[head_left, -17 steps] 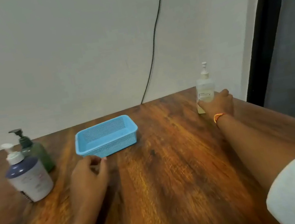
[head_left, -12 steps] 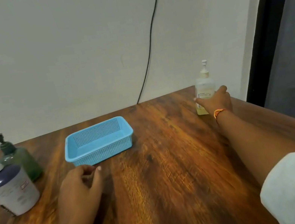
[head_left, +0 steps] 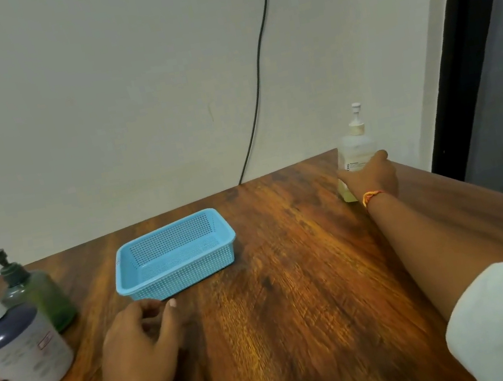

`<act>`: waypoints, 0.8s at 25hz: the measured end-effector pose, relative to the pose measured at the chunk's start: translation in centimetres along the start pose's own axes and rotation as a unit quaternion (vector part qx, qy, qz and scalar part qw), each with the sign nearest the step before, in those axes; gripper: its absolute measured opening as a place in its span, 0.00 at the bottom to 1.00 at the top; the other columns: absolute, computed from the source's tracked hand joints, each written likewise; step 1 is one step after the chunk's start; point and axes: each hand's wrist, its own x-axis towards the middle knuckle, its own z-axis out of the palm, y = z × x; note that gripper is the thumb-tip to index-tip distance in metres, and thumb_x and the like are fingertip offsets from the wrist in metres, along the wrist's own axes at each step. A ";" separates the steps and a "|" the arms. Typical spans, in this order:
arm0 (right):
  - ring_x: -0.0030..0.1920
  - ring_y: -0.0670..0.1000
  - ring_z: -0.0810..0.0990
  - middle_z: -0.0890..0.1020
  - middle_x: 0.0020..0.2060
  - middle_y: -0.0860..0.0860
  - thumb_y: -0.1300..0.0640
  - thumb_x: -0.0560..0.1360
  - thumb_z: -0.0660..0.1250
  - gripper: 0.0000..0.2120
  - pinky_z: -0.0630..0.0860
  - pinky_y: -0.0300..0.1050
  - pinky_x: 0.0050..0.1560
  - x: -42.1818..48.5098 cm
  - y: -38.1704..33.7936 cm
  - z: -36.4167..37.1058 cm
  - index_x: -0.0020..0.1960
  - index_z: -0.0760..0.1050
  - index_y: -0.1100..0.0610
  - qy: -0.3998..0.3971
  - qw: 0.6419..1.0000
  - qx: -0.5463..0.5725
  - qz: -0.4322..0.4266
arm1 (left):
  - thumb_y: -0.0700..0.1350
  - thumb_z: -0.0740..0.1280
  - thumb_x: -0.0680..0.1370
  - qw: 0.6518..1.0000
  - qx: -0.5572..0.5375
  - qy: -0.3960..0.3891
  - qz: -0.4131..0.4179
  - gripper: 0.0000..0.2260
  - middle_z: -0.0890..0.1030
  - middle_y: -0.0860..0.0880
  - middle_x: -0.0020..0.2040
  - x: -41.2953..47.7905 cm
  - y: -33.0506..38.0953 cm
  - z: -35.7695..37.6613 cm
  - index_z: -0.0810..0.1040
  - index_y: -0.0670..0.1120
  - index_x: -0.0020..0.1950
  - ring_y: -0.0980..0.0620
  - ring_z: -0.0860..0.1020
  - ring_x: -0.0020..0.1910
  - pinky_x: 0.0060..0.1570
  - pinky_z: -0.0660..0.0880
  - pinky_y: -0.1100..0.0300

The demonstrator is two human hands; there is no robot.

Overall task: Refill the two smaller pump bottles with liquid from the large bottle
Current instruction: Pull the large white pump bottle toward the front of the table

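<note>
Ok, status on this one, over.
Right hand grips clear pump bottle, far right. Left hand idle, resting on table. Blue basket mid-table, nothing blocking.

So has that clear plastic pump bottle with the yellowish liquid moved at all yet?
No. The clear pump bottle stands where it was against the far edge of the wooden table; the right hand only grips it.
</note>
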 end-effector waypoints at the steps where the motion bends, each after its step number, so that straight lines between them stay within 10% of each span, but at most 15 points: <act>1: 0.57 0.63 0.79 0.79 0.59 0.58 0.40 0.66 0.77 0.37 0.73 0.49 0.43 -0.7 -0.3 -0.2 0.65 0.67 0.59 -0.002 1.000 0.008 -0.008 | 0.53 0.70 0.78 1.000 0.001 -0.005 0.000 0.08 0.81 0.52 0.45 0.0 0.0 0.0 0.80 0.50 0.50 0.55 0.79 0.43 0.39 0.75 0.54; 7: 0.48 0.54 0.78 0.77 0.49 0.47 0.42 0.64 0.77 0.31 0.75 0.46 0.42 -7.4 -4.8 -1.7 0.60 0.70 0.53 -0.074 0.989 0.088 -0.094 | 0.54 0.70 0.78 1.000 -0.008 -0.010 0.006 0.14 0.81 0.50 0.49 -0.3 0.2 -0.5 0.80 0.47 0.58 0.51 0.80 0.47 0.45 0.80 0.49; 13: 0.42 0.37 0.83 0.82 0.43 0.36 0.51 0.67 0.79 0.21 0.77 0.30 0.35 -18.6 -8.9 -2.7 0.55 0.74 0.47 -0.252 0.914 0.279 -0.155 | 0.50 0.72 0.79 0.992 -0.123 -0.031 0.021 0.13 0.80 0.52 0.52 -0.9 1.1 -1.3 0.78 0.47 0.60 0.62 0.77 0.46 0.42 0.74 0.66; 20: 0.51 0.46 0.85 0.83 0.55 0.48 0.50 0.63 0.81 0.31 0.84 0.46 0.48 -28.1 -8.6 0.1 0.61 0.72 0.45 -0.421 0.843 0.290 -0.165 | 0.49 0.68 0.82 0.956 -0.273 -0.110 0.002 0.15 0.81 0.56 0.61 -2.0 1.8 -2.3 0.75 0.52 0.68 0.59 0.82 0.56 0.53 0.83 0.57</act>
